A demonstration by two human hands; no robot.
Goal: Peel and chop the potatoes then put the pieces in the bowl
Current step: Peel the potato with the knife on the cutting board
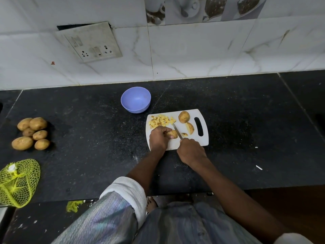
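Note:
A white cutting board (202, 140) lies on the black counter. My left hand (159, 139) pins a potato piece (173, 133) on it. My right hand (190, 150) grips a knife (177, 132) whose blade rests against that piece. A pile of yellow potato cubes (161, 121) sits at the board's far left. A potato half (184, 117), a slice (190, 128) and a small piece (184, 134) lie to the right of the blade. The empty purple bowl (135, 99) stands just beyond the board's far left corner.
Several whole potatoes (32, 133) lie in a cluster at the counter's left. A yellow mesh bag (17, 182) sits at the near left edge. The tiled wall with a switch plate (89, 42) rises behind the counter.

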